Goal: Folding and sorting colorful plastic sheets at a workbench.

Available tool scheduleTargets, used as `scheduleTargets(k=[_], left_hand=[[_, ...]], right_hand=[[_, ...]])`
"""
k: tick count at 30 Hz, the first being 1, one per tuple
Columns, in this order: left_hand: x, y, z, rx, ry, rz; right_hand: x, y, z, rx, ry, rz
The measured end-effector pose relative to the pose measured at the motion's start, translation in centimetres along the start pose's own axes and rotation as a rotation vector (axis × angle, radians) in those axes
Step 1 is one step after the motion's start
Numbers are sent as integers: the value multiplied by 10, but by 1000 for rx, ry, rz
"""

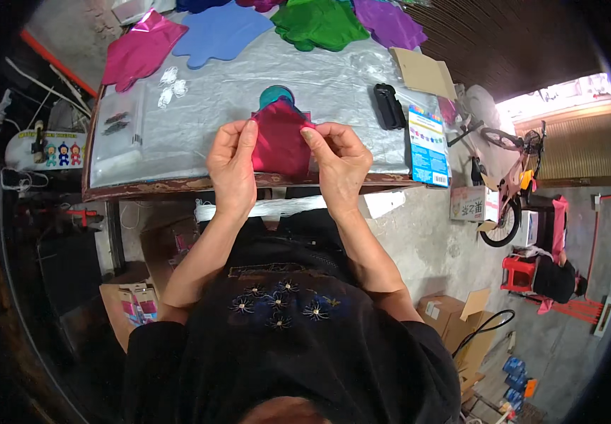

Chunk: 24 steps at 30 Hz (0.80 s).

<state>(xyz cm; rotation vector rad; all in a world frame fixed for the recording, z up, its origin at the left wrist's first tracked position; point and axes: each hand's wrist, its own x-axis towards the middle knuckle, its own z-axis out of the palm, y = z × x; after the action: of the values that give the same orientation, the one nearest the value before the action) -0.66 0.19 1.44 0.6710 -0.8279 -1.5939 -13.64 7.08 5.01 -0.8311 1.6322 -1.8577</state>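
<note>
top: black, short sleeves; chest: embroidered dark flowers; forearms: bare

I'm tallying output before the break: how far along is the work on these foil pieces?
Looks done: nothing I can confirm as finished. In hand: the left hand and right hand pinch one magenta foil piece at the table edge. Seemingly left: flat pieces at the far end, pink, blue, green and purple.
</note>
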Motion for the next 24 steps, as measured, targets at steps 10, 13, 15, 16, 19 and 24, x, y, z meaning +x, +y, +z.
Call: scheduleTargets(k=[10, 13, 15, 16, 19, 24], left_hand=[[-2, 10, 1, -20, -40, -1], [-2, 10, -5, -33, -125, -9], [-3, 12, -4, -29, -117, -20], [-3, 13, -3, -26, -110, -31], [-1, 17, -8, 27, -133, -57], [7, 32, -17, 260, -248, -119]], right_hand=[[13, 11, -13, -21, -188, -171], [13, 9, -16, 39, -201, -108], [13, 7, -16, 70, -209, -77], [12, 7, -16, 81, -186, -54], [10, 7, -15, 104, -141, -7], [15, 2, -20, 126, -95, 31]])
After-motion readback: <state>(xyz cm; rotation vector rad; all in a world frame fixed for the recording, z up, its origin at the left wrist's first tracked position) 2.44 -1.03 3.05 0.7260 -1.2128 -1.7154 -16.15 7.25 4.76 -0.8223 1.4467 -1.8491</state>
